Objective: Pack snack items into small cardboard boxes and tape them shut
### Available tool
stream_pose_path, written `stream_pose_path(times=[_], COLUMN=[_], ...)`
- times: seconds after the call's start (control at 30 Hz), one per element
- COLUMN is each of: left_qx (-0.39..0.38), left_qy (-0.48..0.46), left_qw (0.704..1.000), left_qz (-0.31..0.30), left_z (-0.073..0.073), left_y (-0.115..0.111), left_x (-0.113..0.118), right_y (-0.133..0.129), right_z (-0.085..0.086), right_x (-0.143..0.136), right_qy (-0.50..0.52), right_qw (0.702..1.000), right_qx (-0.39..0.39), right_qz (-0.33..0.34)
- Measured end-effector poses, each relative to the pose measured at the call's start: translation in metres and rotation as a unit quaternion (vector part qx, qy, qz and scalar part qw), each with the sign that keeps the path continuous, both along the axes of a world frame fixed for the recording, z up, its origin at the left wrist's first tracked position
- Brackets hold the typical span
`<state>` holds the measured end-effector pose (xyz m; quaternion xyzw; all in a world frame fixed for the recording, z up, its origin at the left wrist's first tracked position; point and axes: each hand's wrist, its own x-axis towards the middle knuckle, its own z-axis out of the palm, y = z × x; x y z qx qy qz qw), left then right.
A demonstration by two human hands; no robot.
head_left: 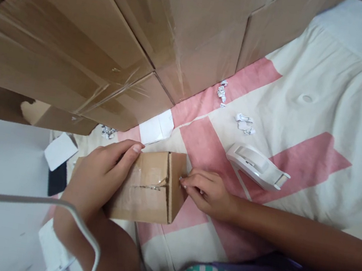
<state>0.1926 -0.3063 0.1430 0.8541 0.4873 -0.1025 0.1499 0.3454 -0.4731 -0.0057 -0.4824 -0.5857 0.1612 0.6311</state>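
A small brown cardboard box [144, 203] sits in front of me, with clear tape across its top and a torn slit along the seam. My left hand [103, 169] lies over its far left part, thumb and fingers closed on the box's edge. At the right end face, my right hand [209, 194] is in a pinch, with a tiny white bit at the fingertips too small to name. Just beyond that hand is a white tape dispenser [255, 165], lying on its side.
Large taped cartons [112, 47] form a wall at the back. Small paper scraps [245, 124] and a white paper piece [157, 127] lie on the pink-and-white bedsheet [302, 168]. A dark phone-like slab [57, 179] is at left; a white cable [80, 220] crosses near my left forearm.
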Motion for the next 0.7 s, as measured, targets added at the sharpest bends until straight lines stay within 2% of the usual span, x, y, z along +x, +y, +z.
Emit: stream_pose_path(times=[0.33,0.7], left_qx=[0.005,-0.002], left_qy=[-0.005,-0.002], left_qw=[1.0,1.0], left_qz=[-0.01,0.006], left_z=[-0.0024,-0.0005], left_y=[0.0009,0.0003], left_x=[-0.001,0.0001], right_y=[-0.0035,0.0007], right_z=[0.0037,0.0019], right_x=[0.0004,0.0027], right_qy=[0.02,0.021], right_qw=[0.998,1.0], right_qx=[-0.063,0.002], right_qz=[-0.003,0.006])
